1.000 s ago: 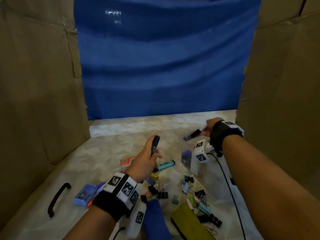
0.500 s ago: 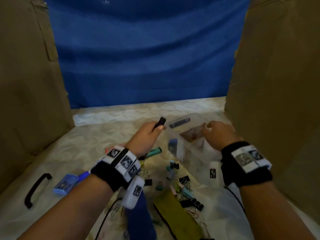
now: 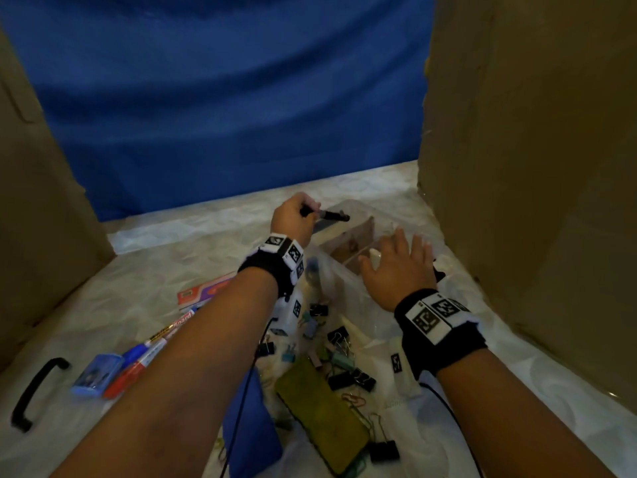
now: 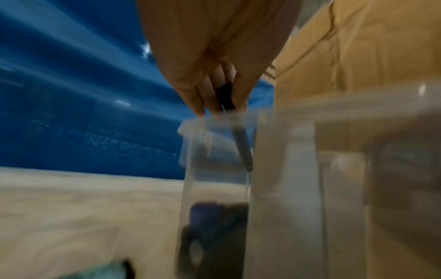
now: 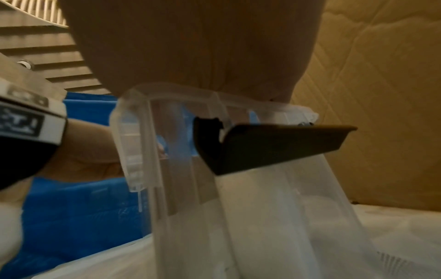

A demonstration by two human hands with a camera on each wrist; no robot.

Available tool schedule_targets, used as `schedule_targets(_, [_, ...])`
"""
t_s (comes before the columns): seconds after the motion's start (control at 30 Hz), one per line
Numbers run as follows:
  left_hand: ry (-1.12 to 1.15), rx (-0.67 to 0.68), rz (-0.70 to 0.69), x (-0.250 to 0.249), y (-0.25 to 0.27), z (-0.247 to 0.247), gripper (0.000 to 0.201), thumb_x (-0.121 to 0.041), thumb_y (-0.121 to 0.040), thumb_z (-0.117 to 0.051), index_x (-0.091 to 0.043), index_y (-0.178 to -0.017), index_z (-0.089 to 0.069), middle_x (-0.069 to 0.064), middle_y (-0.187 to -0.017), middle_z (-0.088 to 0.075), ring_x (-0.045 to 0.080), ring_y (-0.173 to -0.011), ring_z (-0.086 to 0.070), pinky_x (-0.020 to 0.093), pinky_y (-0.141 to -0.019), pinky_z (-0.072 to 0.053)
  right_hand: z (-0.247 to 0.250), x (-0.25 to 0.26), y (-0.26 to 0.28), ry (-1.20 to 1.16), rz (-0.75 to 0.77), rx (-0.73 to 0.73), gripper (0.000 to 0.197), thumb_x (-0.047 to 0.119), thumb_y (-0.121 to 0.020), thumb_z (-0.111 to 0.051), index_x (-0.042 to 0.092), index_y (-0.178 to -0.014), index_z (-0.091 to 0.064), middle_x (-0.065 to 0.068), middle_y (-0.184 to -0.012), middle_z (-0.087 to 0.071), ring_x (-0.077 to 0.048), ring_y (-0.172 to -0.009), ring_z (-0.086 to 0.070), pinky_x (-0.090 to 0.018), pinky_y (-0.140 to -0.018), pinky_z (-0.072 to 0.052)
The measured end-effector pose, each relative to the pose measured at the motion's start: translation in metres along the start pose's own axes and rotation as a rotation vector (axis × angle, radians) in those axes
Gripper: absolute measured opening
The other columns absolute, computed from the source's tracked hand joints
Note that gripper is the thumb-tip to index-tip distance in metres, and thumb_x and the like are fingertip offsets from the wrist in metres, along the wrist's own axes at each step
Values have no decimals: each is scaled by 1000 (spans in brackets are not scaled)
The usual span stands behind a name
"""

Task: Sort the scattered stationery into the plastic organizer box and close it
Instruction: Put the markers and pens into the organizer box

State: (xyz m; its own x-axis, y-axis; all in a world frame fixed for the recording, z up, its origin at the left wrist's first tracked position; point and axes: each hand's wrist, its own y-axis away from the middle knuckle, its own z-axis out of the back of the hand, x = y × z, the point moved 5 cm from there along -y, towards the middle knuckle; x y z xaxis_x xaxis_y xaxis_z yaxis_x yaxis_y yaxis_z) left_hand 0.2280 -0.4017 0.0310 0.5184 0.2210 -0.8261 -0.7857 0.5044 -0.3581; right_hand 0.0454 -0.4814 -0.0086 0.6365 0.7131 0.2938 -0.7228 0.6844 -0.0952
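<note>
The fingers (image 3: 312, 205) of the left hand (image 3: 293, 219) pinch a black pen (image 3: 331, 215) over the far end of the clear box (image 3: 348, 270) at twelve o'clock in the head view; the right hand (image 3: 400, 267) lies flat on the box's near rim, fingers straight and spread. At six o'clock binder clips (image 3: 344, 360) crowd the table (image 3: 155, 270) around a green pouch (image 3: 320, 408); at eight lie a marker (image 3: 165, 334) lettered "…oard", a blue case (image 3: 98, 374) and a black handle (image 3: 34, 388). From the left wrist, blurred, the pen (image 4: 227, 98) points down into a narrow compartment of the box (image 4: 214, 151) with dark things at its bottom. From the right wrist, the palm (image 5: 214, 47) presses on the box rim (image 5: 181, 90), a black latch (image 5: 269, 145) sticking out at three o'clock.
</note>
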Motion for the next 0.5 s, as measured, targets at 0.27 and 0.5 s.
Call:
schedule_targets(0.27, [-535, 312, 0, 31, 3, -22, 35, -37, -100, -36, -30, -126, -59, 9, -147, -46, 21, -146, -25, 51, -119, -13, -1, 1, -1, 20, 4, -1, 66, 53, -94, -24, 19, -151, -20, -9, -162, -1, -34, -148, 2, -47, -120, 4])
schedule_targets(0.5, [-501, 299, -41, 34, 38, 50, 50, -43, -102, -26, -20, -143, -43, 2, -157, -28, 15, -149, -12, 43, -121, -10, -4, 0, -3, 23, 2, 23, 61, 49, -95, -25, 21, -149, -24, -6, -162, -2, -33, -148, 0, -46, -120, 4])
